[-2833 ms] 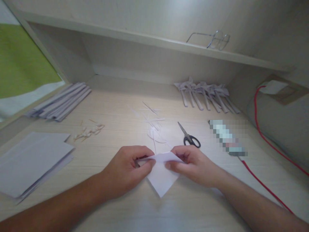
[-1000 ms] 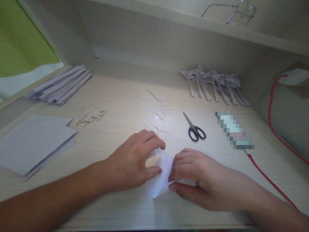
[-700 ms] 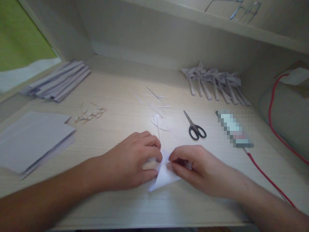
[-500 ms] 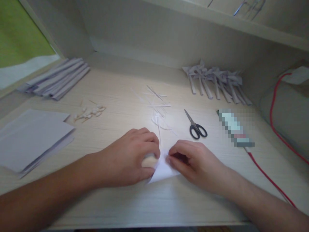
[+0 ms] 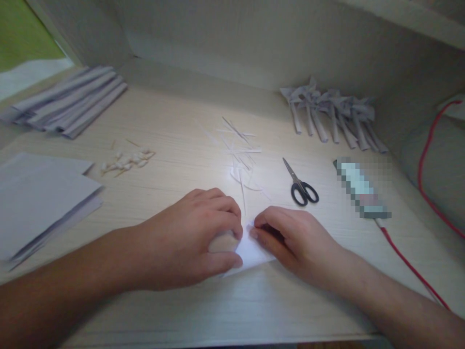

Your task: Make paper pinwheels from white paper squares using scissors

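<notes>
Both hands are pressing lower now: the left hand and right hand, fingers curled together, are flattening the folded paper against the surface, no longer lifting it.

Pale wood-grain desk top, plain beige back wall of the alcove, underside of a pale shelf above, green surface at far left, bright light patch mid-desk
</notes>
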Available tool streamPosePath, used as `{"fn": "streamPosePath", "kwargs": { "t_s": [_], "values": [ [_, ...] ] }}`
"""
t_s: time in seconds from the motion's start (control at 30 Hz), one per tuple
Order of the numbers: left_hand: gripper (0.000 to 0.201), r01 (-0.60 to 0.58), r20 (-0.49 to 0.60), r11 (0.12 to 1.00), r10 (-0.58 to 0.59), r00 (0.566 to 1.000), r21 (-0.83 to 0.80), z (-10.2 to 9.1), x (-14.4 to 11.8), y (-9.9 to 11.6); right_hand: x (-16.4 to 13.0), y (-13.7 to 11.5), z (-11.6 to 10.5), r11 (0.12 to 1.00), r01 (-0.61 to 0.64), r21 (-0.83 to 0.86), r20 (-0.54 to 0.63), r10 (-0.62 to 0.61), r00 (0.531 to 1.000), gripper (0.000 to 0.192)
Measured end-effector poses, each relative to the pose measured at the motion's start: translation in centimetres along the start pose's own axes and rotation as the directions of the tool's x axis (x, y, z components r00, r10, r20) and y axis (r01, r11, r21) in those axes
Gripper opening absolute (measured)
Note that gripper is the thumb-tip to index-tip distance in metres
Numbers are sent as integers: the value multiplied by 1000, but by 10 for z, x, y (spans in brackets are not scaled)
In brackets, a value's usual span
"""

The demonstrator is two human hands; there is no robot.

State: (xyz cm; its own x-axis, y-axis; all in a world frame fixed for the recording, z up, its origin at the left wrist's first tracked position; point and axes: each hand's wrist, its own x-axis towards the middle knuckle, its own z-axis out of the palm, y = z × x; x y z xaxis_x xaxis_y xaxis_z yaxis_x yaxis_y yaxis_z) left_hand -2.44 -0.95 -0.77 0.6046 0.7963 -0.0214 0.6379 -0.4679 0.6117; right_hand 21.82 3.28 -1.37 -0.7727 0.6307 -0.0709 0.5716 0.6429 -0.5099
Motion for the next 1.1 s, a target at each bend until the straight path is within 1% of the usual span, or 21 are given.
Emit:
{"fn": "streamPosePath", "kwargs": {
  "t_s": [0.07,0.1,0.23,0.3,0.4,0.53,0.63,0.73,0.87,1.03,1.1],
  "values": [
    [27,17,-15,1000,-17,1000,9,2,0,-1,1,0,0,1000,8,-17,5,-8,1000,10],
    [30,21,-23,1000,-20,1000,16,4,0,-1,1,0,0,1000,12,-26,4,-12,1000,10],
    [36,30,-68,998,-26,997,47,10,0,0,-1,0,1,998,37,-49,1,-37,999,12],
    [38,29,-71,998,-24,997,59,13,0,1,-1,0,2,997,53,-63,-3,-53,999,14],
    [35,9,-61,998,-5,998,58,14,-1,2,-2,0,4,993,64,-103,-11,-66,998,17],
    [24,-25,-64,999,28,998,42,14,-6,0,-3,-1,4,989,77,-127,-31,-82,996,19],
    [21,-40,-81,999,43,996,36,15,-10,-2,-5,-4,3,993,39,-114,-25,-43,999,18],
    [22,-43,-91,999,45,995,22,16,-10,-2,-9,-11,2,993,-8,-120,-39,3,999,22],
    [22,-25,-65,1000,25,998,4,13,-8,-2,-11,-16,3,993,-23,-118,-85,13,996,14],
    [30,-25,-58,999,22,998,-46,9,-7,-8,-7,-13,2,998,3,-62,-23,-4,1000,9],
    [27,-29,-54,998,26,998,-63,7,-7,-10,-6,-11,1,998,15,-54,-7,-15,1000,9]
  ]
}}
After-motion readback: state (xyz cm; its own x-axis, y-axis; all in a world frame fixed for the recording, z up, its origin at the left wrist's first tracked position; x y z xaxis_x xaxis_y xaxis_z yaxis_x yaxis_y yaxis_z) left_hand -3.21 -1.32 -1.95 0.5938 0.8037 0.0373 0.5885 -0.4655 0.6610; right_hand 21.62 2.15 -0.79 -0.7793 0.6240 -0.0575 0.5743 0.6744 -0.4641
